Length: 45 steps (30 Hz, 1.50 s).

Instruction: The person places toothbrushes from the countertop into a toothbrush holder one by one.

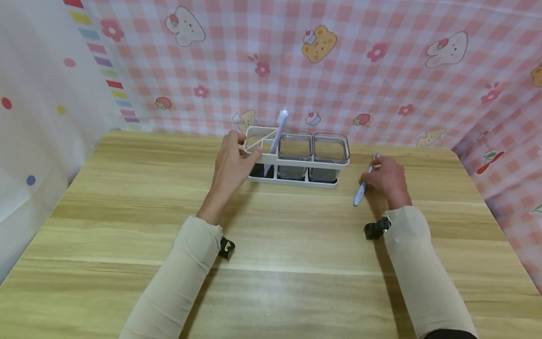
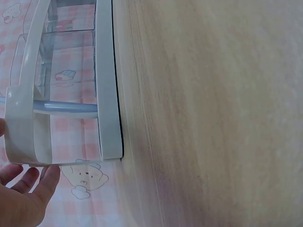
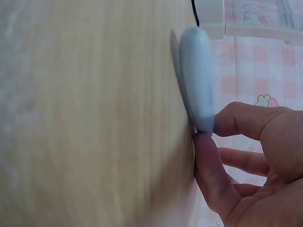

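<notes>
A white toothbrush holder (image 1: 305,183) stands upright on the table, with two clear cups (image 1: 323,175) in its middle and right places. A pale purple toothbrush (image 1: 277,140) leans in its divided left compartment, head up; the left wrist view shows part of this toothbrush's handle (image 2: 71,108). With thumb in front and fingers behind, my left hand (image 1: 230,162) grips the holder's left end. Right of the holder, my right hand (image 1: 388,178) pinches a second pale toothbrush (image 1: 360,194) close to the tabletop. Its rounded handle end (image 3: 196,66) points away from my fingers; its head is hidden.
The wooden table (image 1: 271,282) stretches out in front of the holder. Behind it hangs a pink checked cloth (image 1: 288,89) with cartoon prints, close to the table's back edge. A white dotted cloth (image 1: 34,117) hangs on the left.
</notes>
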{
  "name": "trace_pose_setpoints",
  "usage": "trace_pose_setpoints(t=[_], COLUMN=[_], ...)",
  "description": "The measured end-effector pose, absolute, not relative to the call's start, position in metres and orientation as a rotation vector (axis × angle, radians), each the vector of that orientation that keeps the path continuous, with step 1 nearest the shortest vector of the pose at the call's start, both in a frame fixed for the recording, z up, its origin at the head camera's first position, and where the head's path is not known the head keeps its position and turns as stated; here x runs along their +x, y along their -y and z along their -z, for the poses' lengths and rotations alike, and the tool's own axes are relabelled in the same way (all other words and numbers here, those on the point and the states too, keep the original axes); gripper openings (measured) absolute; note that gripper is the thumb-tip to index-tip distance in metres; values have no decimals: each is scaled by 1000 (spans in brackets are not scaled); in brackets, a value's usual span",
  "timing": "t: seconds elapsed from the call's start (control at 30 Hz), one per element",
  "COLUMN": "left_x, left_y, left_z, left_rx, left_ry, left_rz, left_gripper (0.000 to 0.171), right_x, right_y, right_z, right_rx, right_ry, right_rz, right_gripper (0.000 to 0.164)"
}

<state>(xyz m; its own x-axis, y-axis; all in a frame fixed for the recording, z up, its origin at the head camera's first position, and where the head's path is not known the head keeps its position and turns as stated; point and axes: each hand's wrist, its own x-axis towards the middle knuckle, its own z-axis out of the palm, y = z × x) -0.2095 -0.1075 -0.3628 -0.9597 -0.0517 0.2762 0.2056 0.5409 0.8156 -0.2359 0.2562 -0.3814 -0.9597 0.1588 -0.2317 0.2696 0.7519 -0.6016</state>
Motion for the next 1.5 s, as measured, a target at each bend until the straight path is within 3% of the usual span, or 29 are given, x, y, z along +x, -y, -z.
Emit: trace_pose_setpoints(t=[0.57,1.07,1.5], left_x=[-210,-210,-209], left_y=[108,108,107], left_z=[362,363,362], left_rx=[-127,-137,-122], left_ry=[2511,2511,2530], left_rz=[1387,1398,1393], left_gripper=[44,45,45], right_x=[-235,-234,-230], right_y=[-259,-250,-237], right_z=[380,365,346], right_rx=[376,527,493], right_ry=[-2814,-2777,-2806], right_rz=[1197,1654,1998], right_gripper=[58,59,59])
